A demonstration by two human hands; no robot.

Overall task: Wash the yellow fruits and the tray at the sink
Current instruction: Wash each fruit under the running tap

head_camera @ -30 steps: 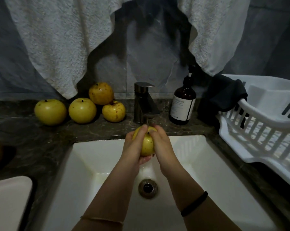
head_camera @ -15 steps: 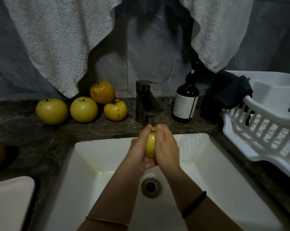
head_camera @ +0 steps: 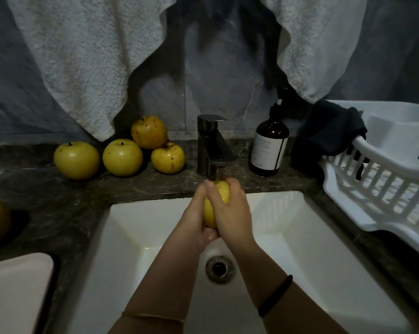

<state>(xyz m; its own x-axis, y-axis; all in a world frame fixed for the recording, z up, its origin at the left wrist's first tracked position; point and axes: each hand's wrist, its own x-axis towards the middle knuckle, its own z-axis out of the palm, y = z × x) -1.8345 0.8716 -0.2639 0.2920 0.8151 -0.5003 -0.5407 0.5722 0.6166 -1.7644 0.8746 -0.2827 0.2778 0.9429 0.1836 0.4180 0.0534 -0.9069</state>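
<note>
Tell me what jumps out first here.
The left hand and right hand grip one yellow fruit under the faucet, over the white sink. On the dark counter left of the faucet sit four more fruits; a white dish rack stands at the right.

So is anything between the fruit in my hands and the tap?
Nothing visible. The left hand and right hand grip the fruit directly under the tap spout, above the sink.
</note>
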